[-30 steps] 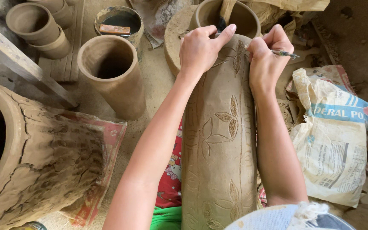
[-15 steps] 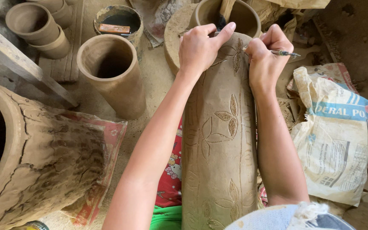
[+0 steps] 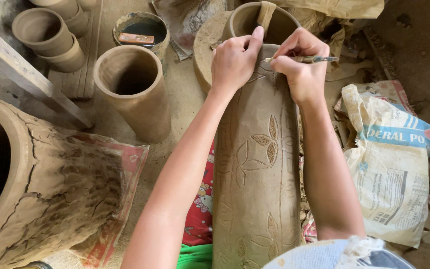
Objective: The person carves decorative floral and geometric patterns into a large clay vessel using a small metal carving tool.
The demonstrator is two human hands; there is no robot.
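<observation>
Tall clay cylinder (image 3: 257,164) lies across your lap, far end under both hands. Left hand (image 3: 232,60) flat, steadying. Right hand (image 3: 299,67) pinches carving stylus (image 3: 307,59). Keep strokes shallow, brace wrist, match leaf motif (image 3: 261,147).

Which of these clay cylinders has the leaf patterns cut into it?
The long clay cylinder under both hands; the upright cylinder to its left is plain.
</observation>
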